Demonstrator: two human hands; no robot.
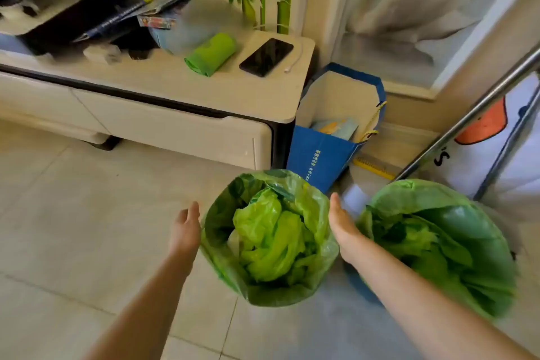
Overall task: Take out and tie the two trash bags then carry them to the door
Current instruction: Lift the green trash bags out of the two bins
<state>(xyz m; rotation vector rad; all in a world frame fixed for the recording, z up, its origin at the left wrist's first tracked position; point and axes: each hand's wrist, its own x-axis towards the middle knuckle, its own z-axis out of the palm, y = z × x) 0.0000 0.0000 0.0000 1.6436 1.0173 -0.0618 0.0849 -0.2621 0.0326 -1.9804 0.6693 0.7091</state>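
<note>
Flanking the near bin's bag [270, 238], left hand [186, 231] and right hand [342, 225] are open, holding nothing; both bags, second bag [438, 240] included, sit unlifted, untied, on the floor

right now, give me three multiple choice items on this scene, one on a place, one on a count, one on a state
1. Where does the phone lie?
A. on the cabinet top beside the green bag roll
B. on the floor tiles
C. inside the blue paper bag

2. How many green-lined trash bins show?
A. one
B. two
C. four

3. How do the hands stand?
A. both open, either side of the left bin
B. both gripping a knot
C. one holding the phone

Key: 1 A, it rests near the green bag roll. 2 B, left bin and right bin. 3 A, left hand and right hand have straight fingers, holding nothing.
</note>
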